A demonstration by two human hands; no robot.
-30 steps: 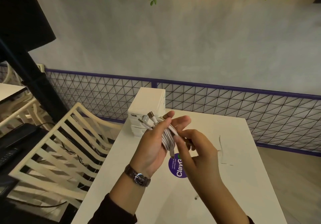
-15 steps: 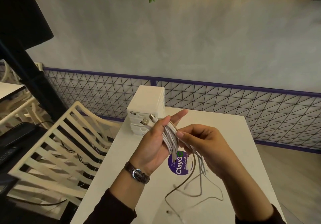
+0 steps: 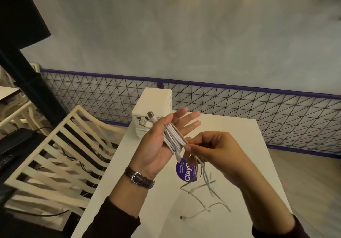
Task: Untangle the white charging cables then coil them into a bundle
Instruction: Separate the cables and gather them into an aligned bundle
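A bundle of white charging cables [image 3: 172, 138] lies across the palm of my left hand [image 3: 156, 145], pinned by the thumb, with the fingers stretched out. Two USB plugs [image 3: 147, 118] stick out past the thumb side. My right hand [image 3: 212, 148] pinches the cable strands just below the bundle. Loose cable ends [image 3: 204, 197] hang from there and trail onto the white table [image 3: 147, 210], with a small plug lying near the front.
A white box [image 3: 155, 106] stands at the table's far left corner. A round purple sticker [image 3: 186, 171] is on the tabletop under my hands. A cream slatted chair [image 3: 60, 154] stands to the left, and a wire mesh fence [image 3: 258, 112] runs behind.
My left fingers have spread out flat from a curled hold. My right hand has pulled strands down and right, and loose cable ends now trail on the table.
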